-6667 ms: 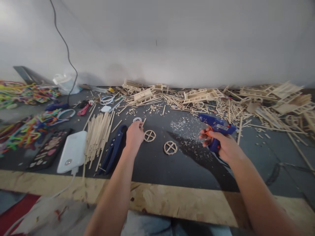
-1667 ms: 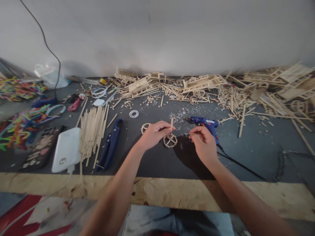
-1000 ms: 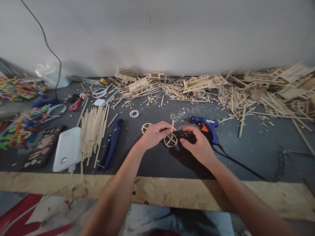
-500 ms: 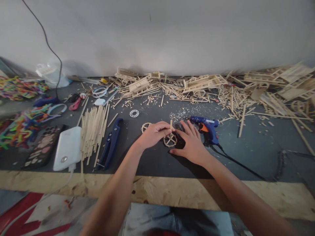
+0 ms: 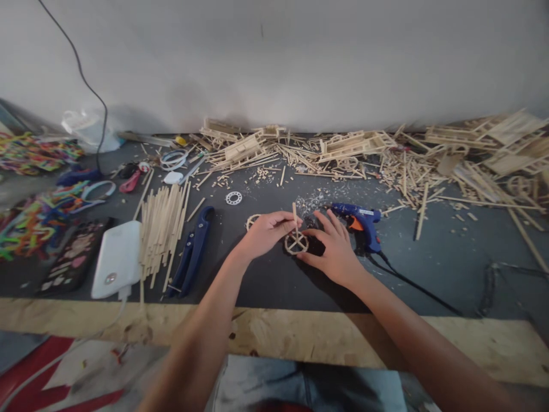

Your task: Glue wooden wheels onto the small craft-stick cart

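Observation:
My left hand (image 5: 270, 232) is closed in a pinch on a short wooden stick (image 5: 294, 213). The stick stands roughly upright, its lower end at the middle of a small spoked wooden wheel (image 5: 296, 244) lying on the dark table. My right hand (image 5: 337, 249) curves around the wheel's right side, thumb and index finger at its rim, the other fingers stretched out. A second wooden wheel (image 5: 252, 221) is partly hidden behind my left hand. Right of my right hand lies a blue hot glue gun (image 5: 360, 220) with an orange trigger.
Blue cutters (image 5: 194, 252), a bundle of sticks (image 5: 163, 229), a white power bank (image 5: 117, 260) and a phone (image 5: 77, 252) lie left. A white ring (image 5: 234, 198) sits ahead. Wooden models (image 5: 244, 147) and scraps line the wall. The glue gun's cable (image 5: 422, 293) runs right.
The stick and my left fingers have shifted slightly left, and the stick leans a little more. My right thumb and index finger have drawn in around the wheel's rim.

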{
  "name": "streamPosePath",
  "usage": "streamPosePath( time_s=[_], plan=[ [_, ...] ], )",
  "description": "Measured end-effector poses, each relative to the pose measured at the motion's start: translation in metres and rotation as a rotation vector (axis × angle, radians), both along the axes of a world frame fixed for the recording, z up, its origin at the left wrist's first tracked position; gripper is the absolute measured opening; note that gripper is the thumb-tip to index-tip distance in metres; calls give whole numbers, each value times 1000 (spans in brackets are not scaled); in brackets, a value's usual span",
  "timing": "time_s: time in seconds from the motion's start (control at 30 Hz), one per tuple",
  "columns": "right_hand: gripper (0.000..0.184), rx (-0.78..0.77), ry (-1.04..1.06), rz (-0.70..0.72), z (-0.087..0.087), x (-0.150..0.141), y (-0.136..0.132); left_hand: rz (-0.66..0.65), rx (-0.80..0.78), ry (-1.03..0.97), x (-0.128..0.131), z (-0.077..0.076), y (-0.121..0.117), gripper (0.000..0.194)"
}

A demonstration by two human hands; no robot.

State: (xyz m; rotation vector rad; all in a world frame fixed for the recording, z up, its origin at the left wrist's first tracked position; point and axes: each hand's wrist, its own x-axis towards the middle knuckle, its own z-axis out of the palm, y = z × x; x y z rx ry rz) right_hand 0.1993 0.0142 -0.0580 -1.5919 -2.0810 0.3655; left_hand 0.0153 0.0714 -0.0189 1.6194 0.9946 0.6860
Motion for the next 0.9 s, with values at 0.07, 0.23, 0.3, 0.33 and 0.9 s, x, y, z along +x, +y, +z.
streamPosePath(
  time_s=[0.07,0.23,0.3,0.33,0.9],
  plan=[
    [44,15,41,-27,1,0,-1,19,-35,-52,0,-2,0,25],
    [41,61,190,-70,8,2,-4,75,-122,-209,2,-1,-2,25],
    [40,59,298,-61,12,2,-5,79,-140,-257,3,1,-3,24],
    [40,44,373,-53,14,2,-6,79,-143,-281,3,2,-3,24],
    [42,-284,1301,13,14,-2,-7,87,-60,-370,11,7,-11,17]
  ],
)
